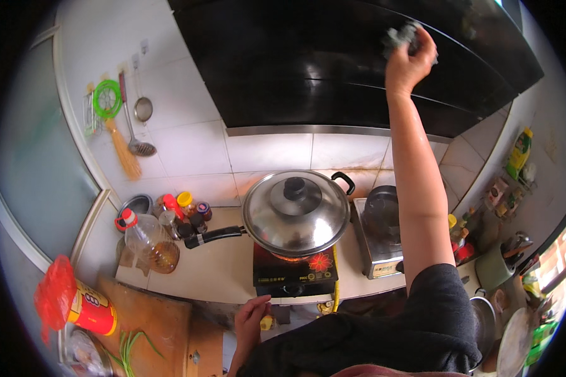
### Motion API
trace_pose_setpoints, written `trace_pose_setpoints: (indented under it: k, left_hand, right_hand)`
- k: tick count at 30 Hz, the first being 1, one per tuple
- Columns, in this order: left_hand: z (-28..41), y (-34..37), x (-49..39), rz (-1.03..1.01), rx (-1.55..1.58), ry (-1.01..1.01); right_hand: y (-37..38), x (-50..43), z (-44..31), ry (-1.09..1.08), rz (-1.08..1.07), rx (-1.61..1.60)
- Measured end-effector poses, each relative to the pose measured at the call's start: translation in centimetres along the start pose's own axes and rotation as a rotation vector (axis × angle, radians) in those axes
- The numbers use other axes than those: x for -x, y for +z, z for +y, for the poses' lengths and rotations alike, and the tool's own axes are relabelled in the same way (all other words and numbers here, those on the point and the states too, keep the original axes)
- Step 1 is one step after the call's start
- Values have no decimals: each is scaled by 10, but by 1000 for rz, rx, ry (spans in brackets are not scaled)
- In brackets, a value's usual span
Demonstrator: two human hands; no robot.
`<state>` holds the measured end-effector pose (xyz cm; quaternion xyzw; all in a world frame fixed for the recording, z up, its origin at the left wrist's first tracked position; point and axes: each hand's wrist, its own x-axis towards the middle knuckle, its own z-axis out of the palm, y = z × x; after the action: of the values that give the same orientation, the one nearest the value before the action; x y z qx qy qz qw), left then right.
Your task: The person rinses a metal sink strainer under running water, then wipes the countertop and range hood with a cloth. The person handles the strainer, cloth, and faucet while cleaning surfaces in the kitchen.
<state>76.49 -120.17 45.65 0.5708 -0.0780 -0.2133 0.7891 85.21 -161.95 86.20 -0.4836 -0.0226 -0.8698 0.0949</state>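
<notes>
My right hand [411,63] is raised high and grips a crumpled grey cloth [400,36] against the black range hood [273,61]. Low in front of me, near the counter's front edge, hangs my left hand [253,313]. Its fingers are loosely bent and slightly apart, and I see nothing in them. Between the two hands stands a wok with a domed steel lid [297,207]. It rests on a black electric cooker [295,273], where an orange glow shows beneath the pan. The wok's long black handle [215,236] points left.
An oil jug [153,245] and several seasoning jars [184,212] stand left of the wok. To its right is a gas stove [376,259] bearing a dark pan [382,212]. A skimmer [141,147] hangs on the tiled wall. Green onions [129,351] lie on a wooden surface [165,320].
</notes>
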Motion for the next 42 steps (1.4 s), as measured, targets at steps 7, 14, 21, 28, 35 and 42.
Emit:
trace_pose_setpoints:
  k: [7, 14, 21, 28, 35, 42]
  left_hand:
    - [5, -29, 15, 73, 15, 51]
    - [6, -58, 40, 264, 84, 26]
    - [10, -68, 45, 264, 105, 31]
    - [17, -81, 45, 222, 101, 58]
    - [18, -96, 53, 282, 128, 49]
    - [19, -98, 60, 349, 130, 61]
  right_hand:
    - [106, 50, -88, -715, -208, 829]
    - [148, 76, -186, -283, -346, -89]
    - [113, 42, -155, 324, -374, -746]
    - [101, 44, -149, -335, -346, 70]
    - [149, 71, -189, -389, -251, -44]
    - [172, 83, -222, -333, -402, -46]
